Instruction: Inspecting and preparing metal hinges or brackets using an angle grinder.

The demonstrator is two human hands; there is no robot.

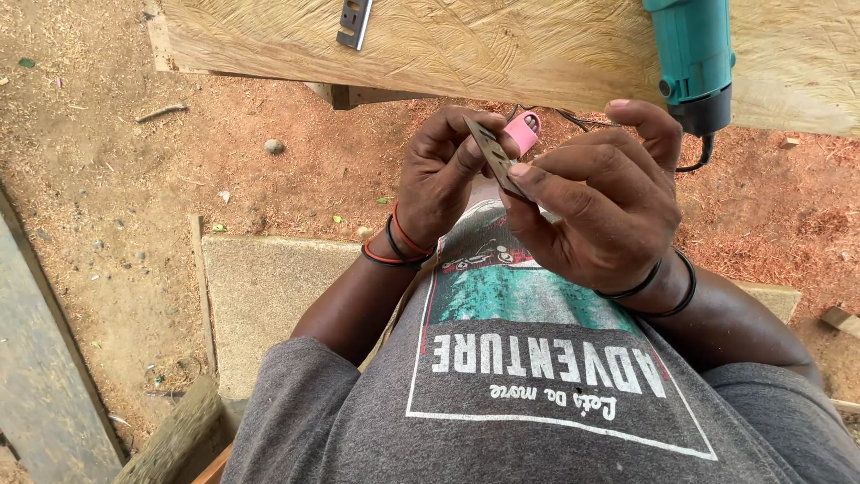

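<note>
Grey printed shirt (537,403) fills the near foreground, worn by the person looking down. Just beyond it, both hands meet at chest height over a thin metal blade (495,154), slotted, flat and narrow. Left hand (443,175) pinches the blade's upper end between thumb and fingertips; right hand (596,202) grips the lower end, thumb laid along the flat face. Held this way the edge stays off the skin and the face is tilted up toward the eyes, probably for a close look at it. A pink object (522,133) shows just behind the blade between the hands; what it is, and which hand carries it, cannot be told. Red and black bands (394,249) on the left wrist, black ones on the right. Past the hands, a rough plank (502,45) crosses the top of view, raised off the ground as a work surface. On it rest a teal power tool (694,58), cord trailing below the edge, and a small metal plate (355,21) well to the left. Sawdust-strewn dirt (116,161) lies underneath.
</note>
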